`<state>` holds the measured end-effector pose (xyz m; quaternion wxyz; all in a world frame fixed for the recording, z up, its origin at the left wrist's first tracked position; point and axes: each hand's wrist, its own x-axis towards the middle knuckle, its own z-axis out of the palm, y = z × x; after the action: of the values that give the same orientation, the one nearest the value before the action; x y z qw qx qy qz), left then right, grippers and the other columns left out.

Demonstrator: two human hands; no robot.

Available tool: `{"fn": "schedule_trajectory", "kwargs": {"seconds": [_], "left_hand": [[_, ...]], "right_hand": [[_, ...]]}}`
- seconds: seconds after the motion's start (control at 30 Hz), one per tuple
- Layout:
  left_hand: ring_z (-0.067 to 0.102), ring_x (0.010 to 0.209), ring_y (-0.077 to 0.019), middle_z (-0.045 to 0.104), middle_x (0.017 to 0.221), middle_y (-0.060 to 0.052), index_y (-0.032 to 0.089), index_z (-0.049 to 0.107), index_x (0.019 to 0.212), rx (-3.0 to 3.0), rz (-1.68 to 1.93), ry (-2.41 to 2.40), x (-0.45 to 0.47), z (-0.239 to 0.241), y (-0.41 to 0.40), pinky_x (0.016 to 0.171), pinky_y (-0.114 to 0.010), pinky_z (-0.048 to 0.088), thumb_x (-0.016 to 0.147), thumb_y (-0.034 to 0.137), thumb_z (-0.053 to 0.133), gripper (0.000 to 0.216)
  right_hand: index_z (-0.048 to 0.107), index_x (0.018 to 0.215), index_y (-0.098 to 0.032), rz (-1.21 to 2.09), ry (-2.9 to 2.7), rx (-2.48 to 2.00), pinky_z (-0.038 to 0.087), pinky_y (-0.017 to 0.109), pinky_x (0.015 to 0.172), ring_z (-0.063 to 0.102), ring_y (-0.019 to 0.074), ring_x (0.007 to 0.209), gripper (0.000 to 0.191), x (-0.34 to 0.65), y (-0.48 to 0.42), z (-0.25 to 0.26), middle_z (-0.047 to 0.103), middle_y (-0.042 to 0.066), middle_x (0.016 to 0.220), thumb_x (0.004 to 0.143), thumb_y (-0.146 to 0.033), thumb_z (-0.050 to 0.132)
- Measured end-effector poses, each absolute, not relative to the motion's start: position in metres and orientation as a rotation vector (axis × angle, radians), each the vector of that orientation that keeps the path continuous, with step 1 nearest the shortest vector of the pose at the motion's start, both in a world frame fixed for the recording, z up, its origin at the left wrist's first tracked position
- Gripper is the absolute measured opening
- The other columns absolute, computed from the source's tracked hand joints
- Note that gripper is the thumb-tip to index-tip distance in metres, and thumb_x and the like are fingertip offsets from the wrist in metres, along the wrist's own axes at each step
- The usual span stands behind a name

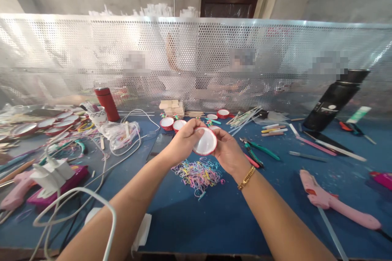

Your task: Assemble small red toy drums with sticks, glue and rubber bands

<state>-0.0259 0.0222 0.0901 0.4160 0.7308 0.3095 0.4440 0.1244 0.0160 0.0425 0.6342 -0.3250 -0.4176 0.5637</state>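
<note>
Red-rimmed cap (205,142) ×1 | left hand (183,142) and right hand (228,153) both grip it | rubber-band heap (199,173) ×1

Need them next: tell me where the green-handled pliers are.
In the head view, the green-handled pliers lie on the blue table right of the right hand holding the red-rimmed cup.

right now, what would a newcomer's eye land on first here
Dead centre, the left hand and right hand hold a red-rimmed white lid above a pile of pastel rubber bands on the blue table. A pink glue gun lies at the right, and a perforated metal screen spans the back.
</note>
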Motion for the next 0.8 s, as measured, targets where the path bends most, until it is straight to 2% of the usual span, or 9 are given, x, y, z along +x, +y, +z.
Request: {"fn": "schedule_trajectory", "kwargs": {"seconds": [0.17,0.33,0.5,0.67,0.8], "left_hand": [[0.048,0.070,-0.0124,0.055,0.082,-0.002,0.019,0.051,0.089,1.944,1.121,0.816,-0.027,0.085,0.027,0.063,-0.026,0.042,0.091,0.026,0.048,0.008],[0.050,0.071,-0.0132,0.055,0.080,-0.001,0.019,0.051,0.093,1.969,1.191,0.917,-0.027,0.078,0.035,0.065,-0.026,0.042,0.090,0.024,0.047,0.007],[0.054,0.081,-0.0147,0.057,0.084,-0.002,0.019,0.051,0.092,2.007,1.273,1.011,-0.029,0.074,0.043,0.071,-0.027,0.043,0.089,0.019,0.047,0.006],[0.051,0.072,-0.0123,0.057,0.082,-0.001,0.019,0.053,0.098,2.011,1.242,0.873,-0.029,0.075,0.043,0.065,-0.025,0.042,0.091,0.023,0.048,0.010],[0.047,0.064,-0.0104,0.053,0.074,0.001,0.019,0.053,0.092,2.012,1.258,0.870,-0.029,0.076,0.042,0.058,-0.022,0.038,0.092,0.025,0.048,0.008]], "right_hand": [[0.062,0.073,-0.022,1.206,-0.967,-0.754,0.050,0.028,0.055,0.055,0.0127,0.060,0.034,0.129,0.017,0.045,0.063,-0.002,0.070,0.061,-0.045,0.084],[0.064,0.076,-0.022,1.111,-1.007,-0.817,0.043,0.024,0.050,0.053,0.0112,0.056,0.033,0.128,0.014,0.045,0.061,-0.003,0.065,0.073,-0.053,0.074],[0.067,0.082,-0.022,0.976,-1.170,-0.840,0.041,0.024,0.050,0.052,0.0104,0.054,0.027,0.128,0.016,0.039,0.060,-0.004,0.064,0.078,-0.049,0.072],[0.067,0.082,-0.021,0.932,-1.208,-0.875,0.040,0.025,0.050,0.051,0.0104,0.052,0.024,0.130,0.019,0.035,0.058,-0.004,0.061,0.081,-0.044,0.070],[0.066,0.080,-0.021,0.910,-1.224,-0.870,0.039,0.024,0.050,0.050,0.0103,0.053,0.025,0.130,0.018,0.036,0.057,-0.005,0.060,0.080,-0.045,0.071]]}}
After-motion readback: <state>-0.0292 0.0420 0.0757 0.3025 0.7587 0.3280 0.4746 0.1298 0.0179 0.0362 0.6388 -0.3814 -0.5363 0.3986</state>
